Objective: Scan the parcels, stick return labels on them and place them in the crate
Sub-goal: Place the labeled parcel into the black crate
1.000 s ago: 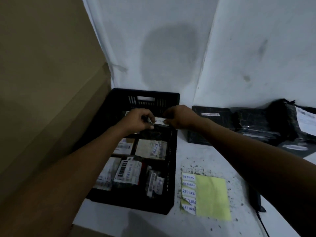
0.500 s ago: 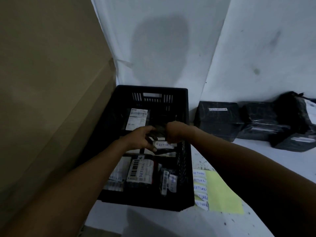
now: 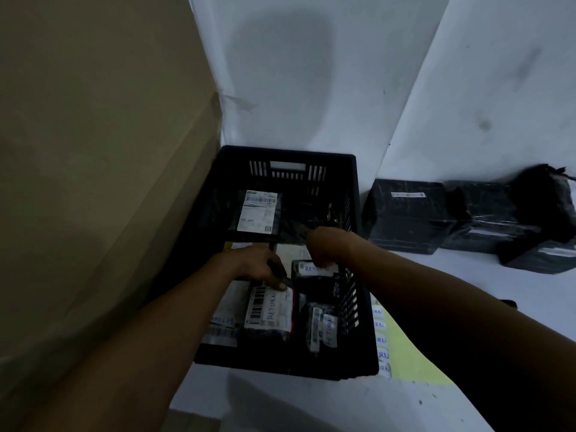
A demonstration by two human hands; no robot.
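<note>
A black plastic crate point(image 3: 282, 366) stands on the white table and holds several black parcels with white shipping labels and handwritten RETURN labels. Both my hands are inside it, low over the middle. My left hand point(image 3: 257, 269) and my right hand point(image 3: 324, 247) each grip one end of a small black parcel point(image 3: 314, 280) with a RETURN label on top. It lies among the other parcels near the crate's right wall. A parcel with a large white label point(image 3: 258, 211) lies at the crate's far end.
A large cardboard box point(image 3: 93, 151) rises directly left of the crate. To the right, a yellow sheet point(image 3: 411, 350) carries several RETURN labels point(image 3: 382, 355) along its edge. Black wrapped parcels point(image 3: 405, 213) sit against the wall at the right. White walls close the back.
Both hands have lowered the labelled parcel from above the crate's rim down among the parcels inside. The view has shifted left, closer over the crate.
</note>
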